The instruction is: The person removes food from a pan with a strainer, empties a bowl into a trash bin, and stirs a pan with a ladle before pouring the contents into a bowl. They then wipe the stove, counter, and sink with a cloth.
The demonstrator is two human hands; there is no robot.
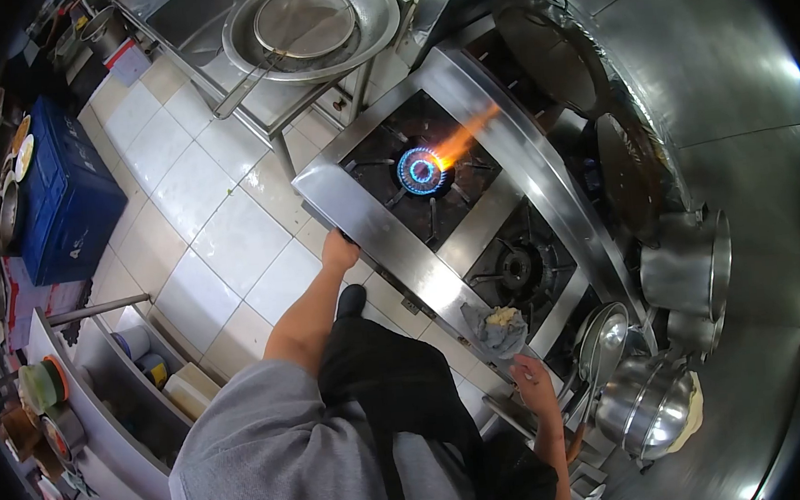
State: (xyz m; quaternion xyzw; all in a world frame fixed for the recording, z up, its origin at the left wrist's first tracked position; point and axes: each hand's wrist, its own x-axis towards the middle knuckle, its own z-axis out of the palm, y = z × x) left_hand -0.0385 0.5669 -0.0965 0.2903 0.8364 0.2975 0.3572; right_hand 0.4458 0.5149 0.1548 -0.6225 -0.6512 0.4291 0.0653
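A steel gas stove (410,260) stands in front of me, with a blue flame (422,170) and an orange flare on its far-left burner. At the stove's front edge, my left hand (340,252) has its fingers closed round a dark control knob. My right hand (530,378) is beside the stove's near right corner, close to a crumpled grey cloth (495,330) with a yellowish piece on it. Its fingers are partly spread, and nothing shows in them. The second burner (518,271) is unlit.
A sieve (305,22) lies over a large steel basin (381,37) at the top. Pots (679,275), a lidded steel pot (633,410) and ladles (605,347) are at right. Dark woks (554,59) lean behind the stove. A blue crate (76,196) sits at left.
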